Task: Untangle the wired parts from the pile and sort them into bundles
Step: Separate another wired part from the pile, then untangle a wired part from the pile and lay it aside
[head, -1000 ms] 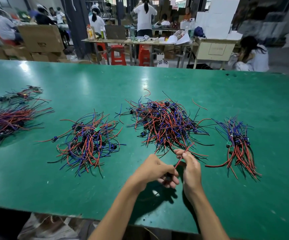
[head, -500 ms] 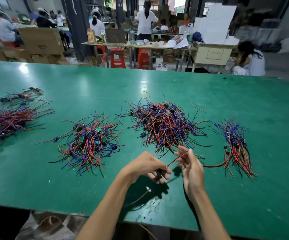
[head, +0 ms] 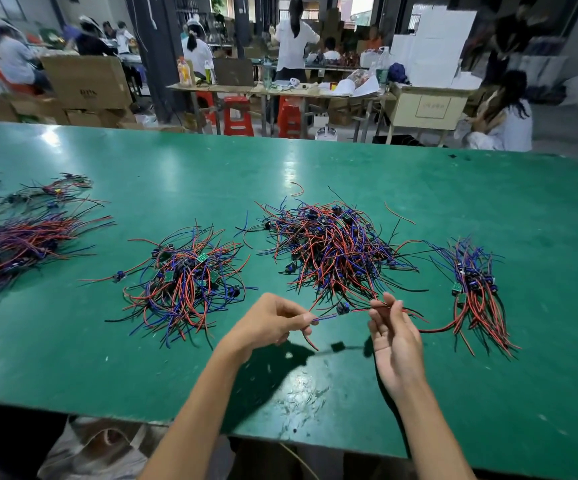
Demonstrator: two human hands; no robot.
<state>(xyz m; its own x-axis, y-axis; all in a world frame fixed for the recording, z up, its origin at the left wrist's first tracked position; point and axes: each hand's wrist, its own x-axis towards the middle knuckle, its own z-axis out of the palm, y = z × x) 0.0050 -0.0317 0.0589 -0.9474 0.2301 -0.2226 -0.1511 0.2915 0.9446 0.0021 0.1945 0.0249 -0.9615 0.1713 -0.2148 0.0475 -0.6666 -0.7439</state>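
We are making out faint print on the side of a cardboard box point(head: 86, 82) behind the desk point(head: 315, 174), too blurred to read, and a framed label on a pale box point(head: 432, 106) that is just as unreadable. We are holding one wired part point(head: 342, 309) above the desk, in front of the large tangled pile point(head: 332, 251), its long axis running left to right and nearly level. Our left hand point(head: 270, 323) is pinching the blue-wire end between thumb and curled fingers, with a red tail drooping below. Our right hand point(head: 396, 336) is pinching the red wires at its fingertips, the other fingers relaxed and the palm turned up. The small dark component is hanging midway between the hands. A looser pile with green boards point(head: 183, 275) is lying to the left, a straightened bundle point(head: 474, 285) to the right, and more bundles point(head: 14, 247) at the far left edge. Stray wires from the large pile are reaching toward the held part
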